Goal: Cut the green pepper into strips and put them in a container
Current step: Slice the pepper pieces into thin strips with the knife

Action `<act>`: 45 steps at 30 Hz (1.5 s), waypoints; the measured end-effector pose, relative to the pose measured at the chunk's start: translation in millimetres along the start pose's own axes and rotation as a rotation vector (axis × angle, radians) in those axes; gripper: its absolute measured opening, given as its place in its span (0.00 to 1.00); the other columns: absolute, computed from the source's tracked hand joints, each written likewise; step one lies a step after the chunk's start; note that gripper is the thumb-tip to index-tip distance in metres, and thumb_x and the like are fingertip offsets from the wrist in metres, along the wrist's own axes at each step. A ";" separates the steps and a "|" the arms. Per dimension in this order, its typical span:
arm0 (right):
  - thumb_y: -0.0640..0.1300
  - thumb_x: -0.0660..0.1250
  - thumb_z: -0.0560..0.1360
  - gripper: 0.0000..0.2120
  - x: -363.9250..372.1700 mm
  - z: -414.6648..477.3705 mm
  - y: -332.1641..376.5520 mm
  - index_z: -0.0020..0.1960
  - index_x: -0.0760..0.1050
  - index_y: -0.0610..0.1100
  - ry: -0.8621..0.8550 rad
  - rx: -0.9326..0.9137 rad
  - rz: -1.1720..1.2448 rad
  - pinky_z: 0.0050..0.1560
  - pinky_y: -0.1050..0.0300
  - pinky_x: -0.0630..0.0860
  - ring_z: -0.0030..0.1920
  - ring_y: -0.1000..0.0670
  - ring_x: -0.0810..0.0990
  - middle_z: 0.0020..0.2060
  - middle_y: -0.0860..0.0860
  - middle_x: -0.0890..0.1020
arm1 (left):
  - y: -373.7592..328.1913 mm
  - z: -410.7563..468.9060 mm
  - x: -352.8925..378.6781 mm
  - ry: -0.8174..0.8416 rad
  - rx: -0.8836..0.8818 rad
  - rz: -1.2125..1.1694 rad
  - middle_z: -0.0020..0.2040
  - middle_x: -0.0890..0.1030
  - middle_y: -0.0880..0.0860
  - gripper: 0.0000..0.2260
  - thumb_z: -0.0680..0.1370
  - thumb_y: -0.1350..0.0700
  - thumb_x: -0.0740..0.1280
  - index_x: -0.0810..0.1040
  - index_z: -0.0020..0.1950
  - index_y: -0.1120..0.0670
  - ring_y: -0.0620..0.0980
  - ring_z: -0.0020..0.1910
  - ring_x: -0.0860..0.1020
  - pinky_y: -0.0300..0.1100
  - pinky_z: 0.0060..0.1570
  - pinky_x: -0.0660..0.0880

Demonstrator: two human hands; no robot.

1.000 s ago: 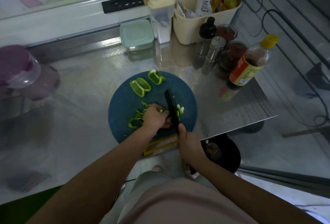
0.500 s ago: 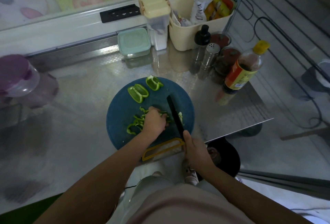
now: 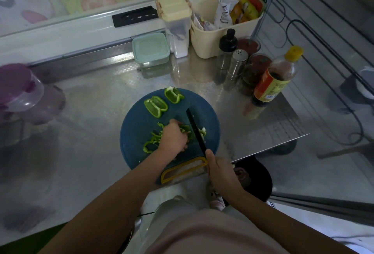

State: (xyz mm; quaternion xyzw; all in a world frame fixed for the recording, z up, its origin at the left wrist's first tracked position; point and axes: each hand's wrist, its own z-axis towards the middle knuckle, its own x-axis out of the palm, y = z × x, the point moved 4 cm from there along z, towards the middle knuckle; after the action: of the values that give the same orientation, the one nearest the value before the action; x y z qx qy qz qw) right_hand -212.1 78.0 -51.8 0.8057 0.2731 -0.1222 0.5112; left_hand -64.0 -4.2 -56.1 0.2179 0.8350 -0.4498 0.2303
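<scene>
A round blue cutting board (image 3: 137, 124) lies on the steel counter. Two uncut green pepper pieces (image 3: 156, 106) (image 3: 173, 95) rest at its far edge. Cut green strips (image 3: 150, 142) lie at the board's middle left. My left hand (image 3: 174, 138) presses down on a pepper piece (image 3: 187, 129) in the board's centre. My right hand (image 3: 219, 170) grips the handle of a black knife (image 3: 195, 130), whose blade stands just right of my left fingers. A few pale pepper bits (image 3: 202, 132) sit right of the blade. A lidded pale green container (image 3: 150, 49) stands at the back.
A purple-lidded tub (image 3: 22, 92) sits far left. Shakers (image 3: 236, 65), jars and a sauce bottle (image 3: 271, 80) stand right of the board, with a cream caddy (image 3: 214, 37) behind. The counter's edge (image 3: 273, 146) runs near the right, above a dark bin (image 3: 255, 179).
The knife tip has swung slightly left and away, and my left hand has shifted a little along the pepper. The head camera has tilted, so the whole scene sits lower in view.
</scene>
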 end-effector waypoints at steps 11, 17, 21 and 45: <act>0.57 0.39 0.80 0.29 13.6 -0.5 0.6 0.61 0.71 0.41 0.045 -0.122 -0.329 0.50 0.50 0.73 0.50 0.42 0.78 0.50 0.43 0.79 | 8.8 -9.2 -5.6 -0.044 0.037 0.087 0.48 0.80 0.62 0.12 0.76 0.64 0.64 0.69 0.59 0.62 0.53 0.33 0.78 0.38 0.28 0.74; 0.40 0.49 0.79 0.19 9.6 3.6 -2.5 0.57 0.76 0.36 0.082 -0.097 -0.460 0.25 0.50 0.74 0.30 0.44 0.79 0.37 0.40 0.81 | 9.0 -7.6 -5.3 -0.068 0.080 0.094 0.51 0.80 0.60 0.11 0.76 0.63 0.65 0.71 0.58 0.60 0.58 0.43 0.81 0.41 0.34 0.76; 0.53 0.44 0.82 0.19 16.5 1.3 -1.6 0.50 0.70 0.44 0.106 -0.122 -0.385 0.43 0.52 0.70 0.42 0.43 0.76 0.36 0.49 0.75 | 10.0 -5.5 -4.3 -0.076 0.073 0.106 0.52 0.80 0.61 0.12 0.76 0.62 0.66 0.71 0.58 0.60 0.59 0.49 0.80 0.49 0.45 0.78; 0.51 0.66 0.75 0.12 10.7 20.5 6.7 0.43 0.70 0.42 0.018 0.021 -0.039 0.28 0.61 0.63 0.27 0.54 0.71 0.28 0.48 0.73 | 12.5 -6.7 4.6 -0.044 0.048 0.076 0.53 0.79 0.62 0.14 0.77 0.60 0.64 0.66 0.60 0.63 0.60 0.51 0.79 0.48 0.46 0.77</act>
State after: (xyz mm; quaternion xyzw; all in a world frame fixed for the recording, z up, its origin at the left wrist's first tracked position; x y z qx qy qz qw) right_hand -197.8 60.9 -61.0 0.8066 0.2918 -0.1279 0.4978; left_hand -61.8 8.5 -63.6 0.2449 0.8098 -0.4652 0.2604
